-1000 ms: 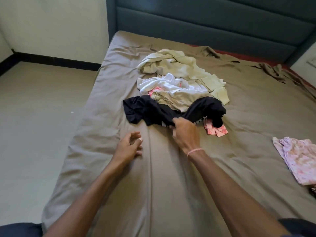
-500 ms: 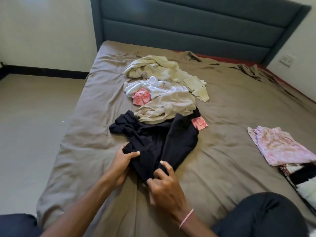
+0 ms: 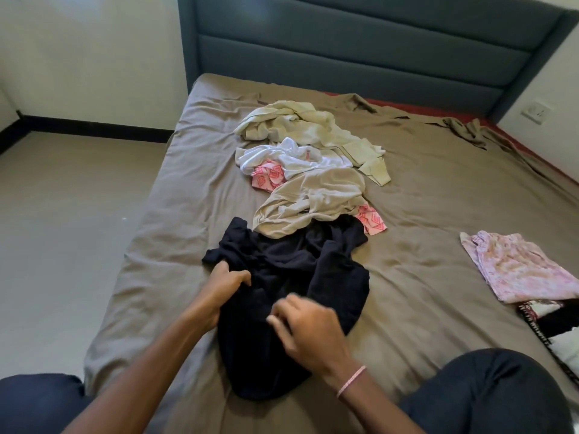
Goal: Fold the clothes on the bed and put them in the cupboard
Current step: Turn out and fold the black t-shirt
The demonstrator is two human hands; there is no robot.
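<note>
Black garment [image 3: 329,277]: crumpled on the bed sheet [image 3: 423,292], right in front of the kneeling person, at the near end of the heap of clothes.
Long axis: it runs from the person's knees away toward the headboard [image 3: 360,51], and its far end is tucked under the beige garment [image 3: 316,202].
Left hand [image 3: 224,285]: fingers curled into the garment's left edge, gripping a bunch of the dark cloth.
Right hand [image 3: 308,328]: over the middle of the garment with fingers bent. It is blurred, so I cannot tell whether it pinches the cloth or only touches it.
Nearer hand: both are on the garment, the left at the side and the right nearer the person and more central.
Step, as I judge it: getting this piece free and flat before folding.
What the move turns on: the trapped end lies beyond both hands, so a pull toward the person should slide it out from under the beige one.
Risk: the beige garment and the pink patterned cloth [image 3: 372,219] may drag along.
Cupboard: not in sight.
</note>
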